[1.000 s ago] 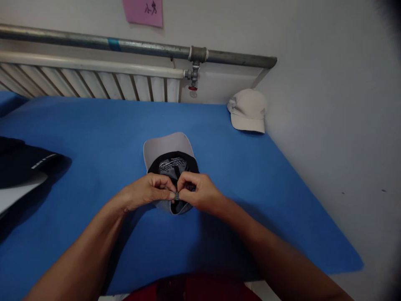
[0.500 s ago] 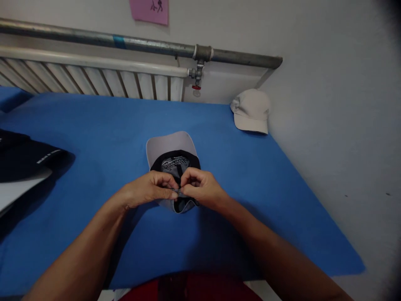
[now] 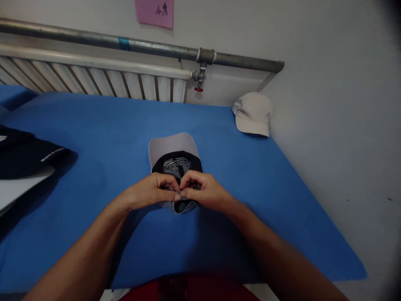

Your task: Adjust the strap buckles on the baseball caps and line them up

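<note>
While the gray cap [image 3: 173, 146] sits near the middle of the blue desk [image 3: 282, 221], its inside showing and its brim toward the far side, both hands meet at its near edge. The left hand [image 3: 153, 191] has its grip pinching the cap's back band between thumb and fingers; the right hand [image 3: 209, 191] pinches the band just beside it, the fingertips hiding most of that part. A beige cap [image 3: 254, 112] rests at the far right, near the wall [image 3: 328, 104]. At the left lies a dark cap [image 3: 28, 152], above something white [image 3: 23, 190].
</note>
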`<state>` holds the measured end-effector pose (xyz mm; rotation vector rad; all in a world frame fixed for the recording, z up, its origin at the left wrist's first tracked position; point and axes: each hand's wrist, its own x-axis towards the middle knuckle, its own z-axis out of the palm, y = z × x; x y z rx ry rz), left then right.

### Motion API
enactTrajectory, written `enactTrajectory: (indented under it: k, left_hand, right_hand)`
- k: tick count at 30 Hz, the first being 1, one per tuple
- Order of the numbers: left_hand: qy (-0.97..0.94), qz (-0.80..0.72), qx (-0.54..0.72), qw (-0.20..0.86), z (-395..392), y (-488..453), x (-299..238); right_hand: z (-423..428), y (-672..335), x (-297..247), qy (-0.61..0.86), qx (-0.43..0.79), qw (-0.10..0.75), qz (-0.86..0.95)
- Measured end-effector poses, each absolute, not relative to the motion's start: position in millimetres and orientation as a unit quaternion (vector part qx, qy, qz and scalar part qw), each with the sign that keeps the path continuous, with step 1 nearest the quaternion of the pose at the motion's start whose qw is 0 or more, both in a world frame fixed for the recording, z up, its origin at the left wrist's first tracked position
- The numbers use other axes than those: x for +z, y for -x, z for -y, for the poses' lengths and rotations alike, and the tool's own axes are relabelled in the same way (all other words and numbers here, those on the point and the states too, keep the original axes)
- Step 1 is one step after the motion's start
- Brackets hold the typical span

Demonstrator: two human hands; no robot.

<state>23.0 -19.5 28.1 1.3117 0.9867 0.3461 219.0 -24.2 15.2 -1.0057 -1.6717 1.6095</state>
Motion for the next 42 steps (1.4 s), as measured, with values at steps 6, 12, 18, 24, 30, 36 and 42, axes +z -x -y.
enactTrajectory:
  k: [6,12,18,24,30,36,42]
  left_hand:
    - [-0.568,-0.45,0.164,0.67,19,-21,28]
    - [-0.529,-0.447,0.203,0.692,19,-21,27]
    - [-0.492,-0.447,0.232,0.711,19,-20,28]
    - [-0.483,-0.427,0.255,0.721,20,-22,21]
    - [-0.532,-0.434,0.239,0.686,22,-22,25]
    - [-0.536,-0.456,0.212,0.678,22,-22,31]
    - [-0.517,-0.475,0.215,0.679,21,-25,30]
  right_hand:
    - [20,-226,18,0.37,0.594,0.317,0.64]
    - [24,-228,18,0.334,0.352,0.32,0.814]
    - [24,-224,8,0.315,0.294,0.349,0.832]
    - [25,-222,5,0.283,0.229,0.401,0.841]
    - [26,-220,3,0.282,0.232,0.425,0.828]
    - [27,-219,3,0.279,0.23,0.426,0.83]
    - [27,-218,1,0.284,0.223,0.435,0.825]
